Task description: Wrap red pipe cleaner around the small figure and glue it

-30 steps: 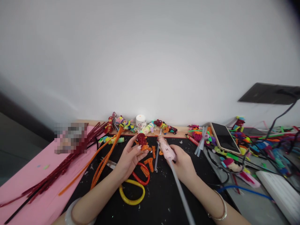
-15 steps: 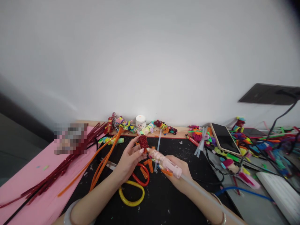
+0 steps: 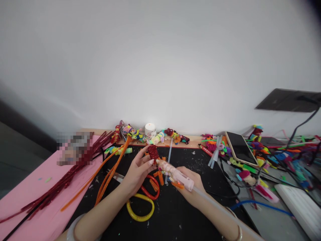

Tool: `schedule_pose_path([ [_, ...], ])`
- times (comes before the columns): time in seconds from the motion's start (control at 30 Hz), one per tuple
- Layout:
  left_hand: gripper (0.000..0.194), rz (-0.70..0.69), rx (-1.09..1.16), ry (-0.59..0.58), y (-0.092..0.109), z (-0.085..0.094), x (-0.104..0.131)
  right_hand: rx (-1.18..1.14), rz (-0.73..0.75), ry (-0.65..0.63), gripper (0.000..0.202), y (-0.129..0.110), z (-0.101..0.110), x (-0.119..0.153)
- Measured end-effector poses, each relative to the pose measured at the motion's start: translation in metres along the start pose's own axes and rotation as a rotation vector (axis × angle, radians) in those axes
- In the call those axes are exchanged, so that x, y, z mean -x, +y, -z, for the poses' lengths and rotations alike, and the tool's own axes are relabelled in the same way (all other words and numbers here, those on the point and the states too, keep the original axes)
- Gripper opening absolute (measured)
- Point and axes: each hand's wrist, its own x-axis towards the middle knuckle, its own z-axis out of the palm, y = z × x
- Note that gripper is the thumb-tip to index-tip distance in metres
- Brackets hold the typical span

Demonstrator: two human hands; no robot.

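My left hand (image 3: pixel 138 170) is closed on a small glittery red piece (image 3: pixel 153 152), its fingers on the piece's left and lower side. In my right hand (image 3: pixel 192 183) is a pale pink glue gun (image 3: pixel 179 176) with a clear glue stick trailing from its back. The gun's nozzle points up and left and reaches the lower end of the red piece; whether they touch is unclear. Scissors with a red and a yellow handle loop (image 3: pixel 140 217) lie beside and partly behind my left hand. Bent orange pieces (image 3: pixel 159 177) rest between my hands.
Dark red glitter stems (image 3: pixel 66 174) cross the pink sheet (image 3: pixel 37 197) at left, with orange stems (image 3: pixel 110 177) beside them. Along the wall stand a white cup (image 3: pixel 150 131) and colourful figures. At right are a phone (image 3: pixel 241 148), more stems, cables and a white power strip (image 3: pixel 298 207).
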Motion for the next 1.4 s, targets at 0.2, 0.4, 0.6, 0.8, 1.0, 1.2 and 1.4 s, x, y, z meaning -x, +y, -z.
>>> schedule_pose_path([
  [0.2,0.049,-0.001,0.004,0.013,0.0,0.0,0.0,0.01,-0.032,0.004,0.009,0.004,-0.002,0.001],
  [0.4,0.05,-0.003,0.003,0.019,0.0,0.001,0.001,0.021,-0.034,0.008,0.009,-0.001,0.001,0.0],
  [0.6,0.05,-0.002,0.0,0.043,0.003,-0.001,0.001,0.035,0.005,0.045,0.008,-0.01,0.004,-0.002],
  [0.8,0.051,-0.004,-0.002,0.04,0.003,-0.002,0.001,0.032,-0.001,0.033,0.01,-0.009,0.005,-0.003],
  [1.0,0.053,-0.007,0.002,0.048,0.003,-0.001,0.0,0.016,-0.007,0.014,0.014,-0.008,0.005,-0.003],
  [1.2,0.051,-0.011,0.023,0.038,0.003,-0.001,0.001,0.019,-0.008,0.016,0.011,-0.007,0.004,-0.003],
  [1.4,0.053,-0.006,0.018,0.043,0.003,-0.001,0.002,0.027,-0.003,0.023,0.01,-0.009,0.005,-0.003],
])
